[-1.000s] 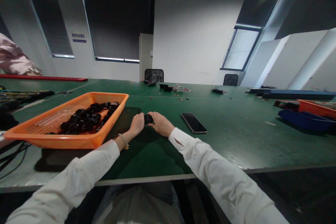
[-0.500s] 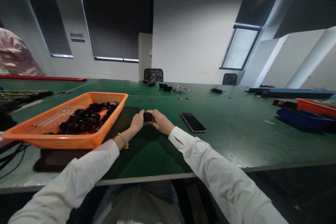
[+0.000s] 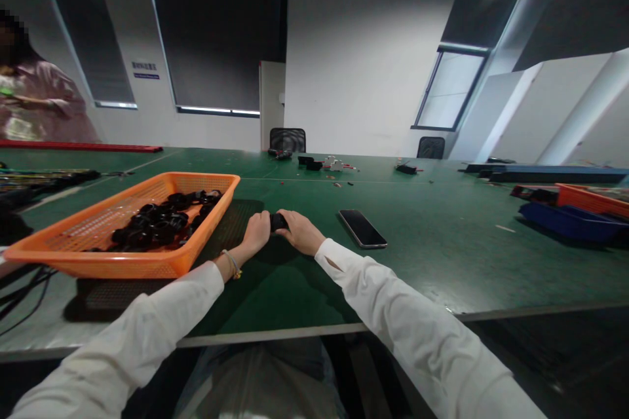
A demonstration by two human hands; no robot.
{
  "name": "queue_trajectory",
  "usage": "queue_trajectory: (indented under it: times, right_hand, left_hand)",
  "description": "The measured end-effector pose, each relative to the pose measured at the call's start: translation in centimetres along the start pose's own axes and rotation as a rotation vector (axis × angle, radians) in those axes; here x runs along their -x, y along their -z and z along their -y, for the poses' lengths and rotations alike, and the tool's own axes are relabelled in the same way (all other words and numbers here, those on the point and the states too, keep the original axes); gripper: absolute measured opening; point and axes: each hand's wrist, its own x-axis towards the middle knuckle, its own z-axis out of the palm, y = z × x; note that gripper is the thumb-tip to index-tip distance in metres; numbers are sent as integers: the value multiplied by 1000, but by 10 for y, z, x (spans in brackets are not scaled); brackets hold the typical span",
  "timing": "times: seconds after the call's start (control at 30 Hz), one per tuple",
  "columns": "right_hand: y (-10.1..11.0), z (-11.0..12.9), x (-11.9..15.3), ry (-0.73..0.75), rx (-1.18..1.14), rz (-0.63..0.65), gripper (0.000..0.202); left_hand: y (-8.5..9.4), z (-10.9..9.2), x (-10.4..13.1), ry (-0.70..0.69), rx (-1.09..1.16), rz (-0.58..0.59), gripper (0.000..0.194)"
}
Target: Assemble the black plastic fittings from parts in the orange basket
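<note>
Between my two hands, above the green table, is a small black part, too small to name by kind. My left hand is closed around its left side. From the right, my right hand grips the same part with thumb and fingers. The fingers hide most of its shape. Left of my hands stands an orange plastic basket holding several similar glossy black parts. A smartphone lies face up to the right of my right hand.
A blue bin and an orange-red bin stand at the right. Small black items lie along the far side. Dark cables hang by the basket's left end. Another person stands far left behind a red bar.
My fingers have shifted slightly on the black part, which now looks more tilted. My left fingers are curled tighter. The person at far left has come further into view.
</note>
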Motion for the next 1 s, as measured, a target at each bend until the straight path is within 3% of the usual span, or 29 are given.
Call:
queue_trajectory:
  times: [0.17, 0.5, 0.7, 0.83, 1.0]
  right_hand:
    - [-1, 0, 1, -63, -87, -12, 32]
    - [4, -9, -2, 90, 40, -48, 38]
    - [3, -9, -3, 168, 94, -67, 37]
    - [1, -4, -4, 148, 112, -53, 34]
    - [-2, 2, -4, 60, 7, -123, 27]
  left_hand:
    - [0, 0, -2, 24, 67, -11, 25]
    - [-14, 7, -16, 98, 341, 25, 43]
    - [-9, 6, -11, 72, 270, -1, 19]
    - [-6, 4, -5, 51, 185, -34, 27]
    - [-2, 3, -1, 35, 136, -74, 25]
